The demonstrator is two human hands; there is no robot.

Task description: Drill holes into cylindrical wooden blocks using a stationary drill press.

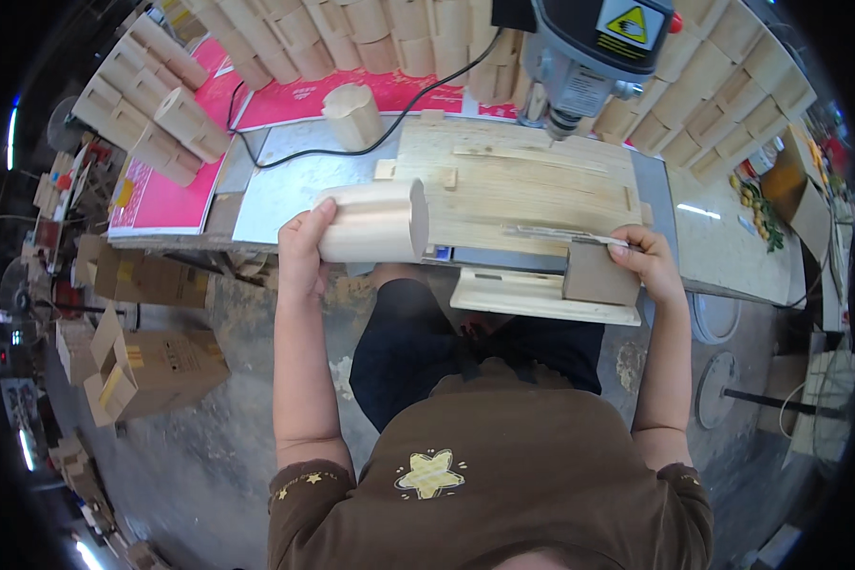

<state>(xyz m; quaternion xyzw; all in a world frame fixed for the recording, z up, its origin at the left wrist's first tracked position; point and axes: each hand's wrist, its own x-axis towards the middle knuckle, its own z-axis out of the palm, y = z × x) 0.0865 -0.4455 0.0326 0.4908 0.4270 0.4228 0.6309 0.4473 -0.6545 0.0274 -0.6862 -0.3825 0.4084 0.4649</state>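
My left hand is closed round the left end of a pale wooden block with a rounded, grooved side. The block is held on its side above the table's front edge. My right hand pinches a thin, silvery, pointed tool, its tip aimed left over the board; its exact kind is unclear. Just below those fingers, a brown block rests on a pale wooden ledge at the table front. Whether my right fingers also touch the brown block, I cannot tell.
A drill press overhangs the wooden board with its strips. One similar block stands behind a black cable. Stacked wooden pieces line the back and sides. Cardboard boxes sit on the floor at left.
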